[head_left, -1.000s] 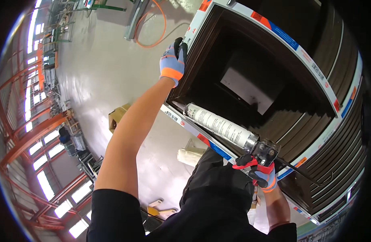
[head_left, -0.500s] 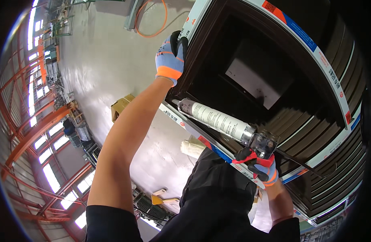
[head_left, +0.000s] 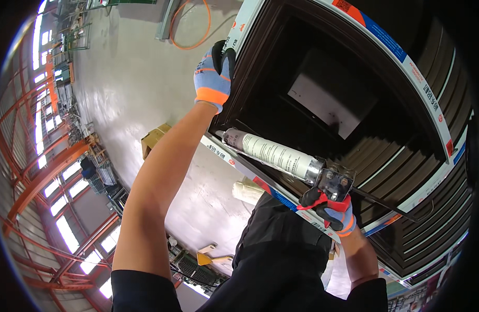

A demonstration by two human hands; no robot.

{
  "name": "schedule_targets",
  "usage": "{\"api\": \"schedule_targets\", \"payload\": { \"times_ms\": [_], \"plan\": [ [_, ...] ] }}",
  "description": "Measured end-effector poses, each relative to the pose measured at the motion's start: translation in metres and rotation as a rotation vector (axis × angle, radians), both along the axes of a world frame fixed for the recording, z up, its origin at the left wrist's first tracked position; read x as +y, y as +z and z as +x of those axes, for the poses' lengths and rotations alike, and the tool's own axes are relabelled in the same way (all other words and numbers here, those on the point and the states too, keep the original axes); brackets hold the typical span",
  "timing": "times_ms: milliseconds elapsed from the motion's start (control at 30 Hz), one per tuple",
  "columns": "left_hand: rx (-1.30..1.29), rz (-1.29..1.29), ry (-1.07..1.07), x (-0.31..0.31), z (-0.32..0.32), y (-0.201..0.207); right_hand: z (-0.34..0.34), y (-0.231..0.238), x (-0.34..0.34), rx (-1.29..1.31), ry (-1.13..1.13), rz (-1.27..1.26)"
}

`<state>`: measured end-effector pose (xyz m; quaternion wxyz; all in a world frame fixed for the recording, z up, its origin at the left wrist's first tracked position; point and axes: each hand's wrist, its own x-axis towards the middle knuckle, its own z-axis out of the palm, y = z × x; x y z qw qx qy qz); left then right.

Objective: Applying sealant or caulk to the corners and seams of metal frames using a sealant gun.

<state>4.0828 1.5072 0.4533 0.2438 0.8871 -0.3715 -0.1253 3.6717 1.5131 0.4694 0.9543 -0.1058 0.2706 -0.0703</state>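
Note:
My left hand (head_left: 213,78), in a blue, orange and black glove, is closed round the left edge of a large framed dark panel (head_left: 322,57), like a window or door. My gloved right hand (head_left: 337,214) grips the red handle of a caulking gun (head_left: 335,182) at the panel's near side. A clear barrel holds a white-labelled sealant tube (head_left: 276,155). Its nozzle (head_left: 219,133) points left, at the near left corner of the frame. Whether the tip touches the frame I cannot tell. The gun's black rod sticks out to the right.
White protective tape (head_left: 424,91) with red and blue patches runs along the frame. More slatted dark panels (head_left: 432,229) lie at the right. An orange hose (head_left: 209,26) loops on the floor beyond. A cardboard box (head_left: 153,139) and a pale roll (head_left: 247,192) are below the panel.
The whole scene, hands and panel included, has shifted slightly left in the picture. Both hands keep their holds, and the gun stays along the near edge of the frame.

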Motion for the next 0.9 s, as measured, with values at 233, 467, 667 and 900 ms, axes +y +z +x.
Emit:
{"api": "schedule_targets", "payload": {
  "times_ms": [233, 467, 667, 900],
  "plan": [
    [-0.024, -0.002, -0.022, 0.002, 0.006, -0.005, -0.002, 0.009, -0.005, 0.021, 0.037, -0.085],
    [-0.033, 0.037, -0.033, 0.004, 0.005, -0.004, -0.001, 0.012, -0.005, 0.082, 0.062, -0.143],
    [-0.030, 0.018, -0.053, 0.004, 0.009, -0.007, -0.002, 0.008, -0.002, 0.138, 0.100, -0.141],
    [0.023, -0.010, -0.022, 0.003, 0.007, -0.005, -0.004, 0.009, -0.001, 0.173, 0.092, -0.238]
  ]
}}
